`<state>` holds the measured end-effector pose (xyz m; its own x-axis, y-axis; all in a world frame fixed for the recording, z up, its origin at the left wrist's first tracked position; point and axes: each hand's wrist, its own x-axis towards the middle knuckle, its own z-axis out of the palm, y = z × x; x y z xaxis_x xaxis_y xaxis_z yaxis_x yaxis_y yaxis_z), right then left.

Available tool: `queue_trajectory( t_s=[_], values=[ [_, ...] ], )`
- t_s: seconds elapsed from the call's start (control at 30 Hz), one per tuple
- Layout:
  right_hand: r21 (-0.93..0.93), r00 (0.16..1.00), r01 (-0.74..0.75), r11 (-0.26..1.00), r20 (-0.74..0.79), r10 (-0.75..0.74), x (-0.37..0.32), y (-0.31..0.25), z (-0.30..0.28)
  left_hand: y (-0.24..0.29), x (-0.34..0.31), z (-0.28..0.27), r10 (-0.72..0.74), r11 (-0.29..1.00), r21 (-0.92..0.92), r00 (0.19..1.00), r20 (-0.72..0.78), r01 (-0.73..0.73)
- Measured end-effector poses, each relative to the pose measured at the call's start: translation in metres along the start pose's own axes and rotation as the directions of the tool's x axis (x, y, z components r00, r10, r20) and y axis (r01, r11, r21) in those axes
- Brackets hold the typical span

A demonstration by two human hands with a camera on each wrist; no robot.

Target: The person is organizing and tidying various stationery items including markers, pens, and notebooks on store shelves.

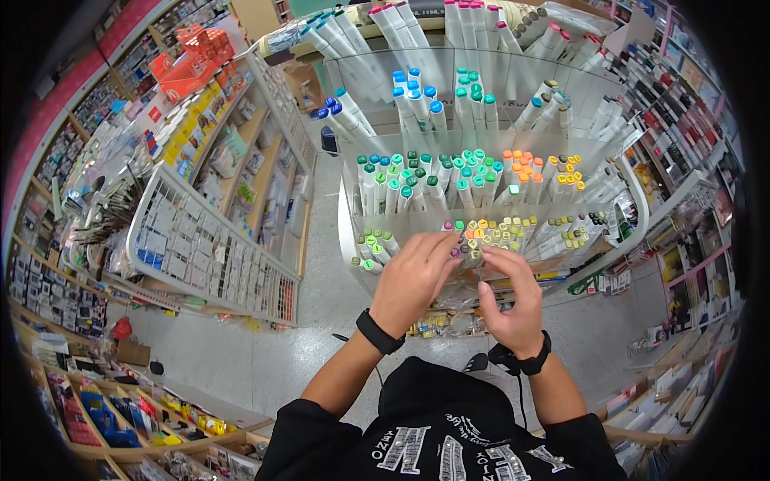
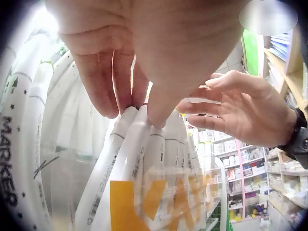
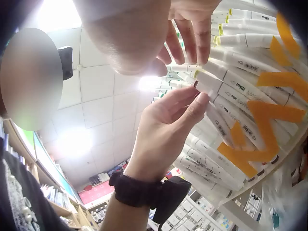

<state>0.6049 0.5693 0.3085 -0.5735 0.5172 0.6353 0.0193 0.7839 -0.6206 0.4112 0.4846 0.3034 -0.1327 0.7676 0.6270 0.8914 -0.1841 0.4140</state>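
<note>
The left hand [image 1: 417,276] is bending over the near row of a marker rack, its thumb and fingers closing together on the top of one white alcohol marker [image 2: 133,139]. That marker is standing in the near compartment, left of the middle, its capped end pointing up into the fingertips and its lower end pointing down behind the clear front panel; its long axis is running steeply, slightly tilted rather than plumb. The fingers are mostly covering its cap. The right hand [image 1: 517,309] is hovering just to the right, thumb and fingers standing well apart and clamping nothing; whether a fingertip is touching a neighbouring marker, I cannot tell. Beneath its fingers, yellow-green caps [image 1: 513,228] are crowding together, all facing up, while purple caps [image 1: 455,252] are showing beside the left fingertips. Orange lettering [image 3: 284,79] is crossing the panel in front of the barrels. Farther back, green caps [image 1: 413,172] are filling the next row on the left and orange caps [image 1: 525,164] are sitting to their right, with blue caps [image 1: 415,88] rising beyond. Black bands [image 1: 379,333] are circling both wrists. Off to the left, a white wire panel [image 1: 208,248] is enclosing a stocked shelf.
</note>
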Motion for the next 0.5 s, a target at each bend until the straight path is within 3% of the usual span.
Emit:
queue_trajectory(
  t_s=[0.07,0.13,0.33,0.5],
  values=[
    [-0.003,0.999,-0.032,0.999,-0.024,0.032,0.005,-0.001,0.008,-0.004,0.002,-0.004,-0.003,1.000,-0.018,1.000,0.024,0.004],
    [-0.131,0.999,0.048,0.990,-0.008,-0.049,0.014,-0.002,0.012,-0.007,0.004,-0.008,-0.006,0.999,-0.036,0.999,0.049,0.007],
    [-0.355,0.998,0.057,0.933,0.023,-0.052,0.025,0.001,0.023,-0.007,0.003,-0.017,-0.009,0.998,-0.062,0.998,0.057,0.012],
    [-0.403,0.997,0.075,0.912,0.000,-0.082,0.033,0.014,0.027,-0.013,0.005,-0.021,-0.045,0.999,0.022,0.997,0.055,0.044]
  ],
)
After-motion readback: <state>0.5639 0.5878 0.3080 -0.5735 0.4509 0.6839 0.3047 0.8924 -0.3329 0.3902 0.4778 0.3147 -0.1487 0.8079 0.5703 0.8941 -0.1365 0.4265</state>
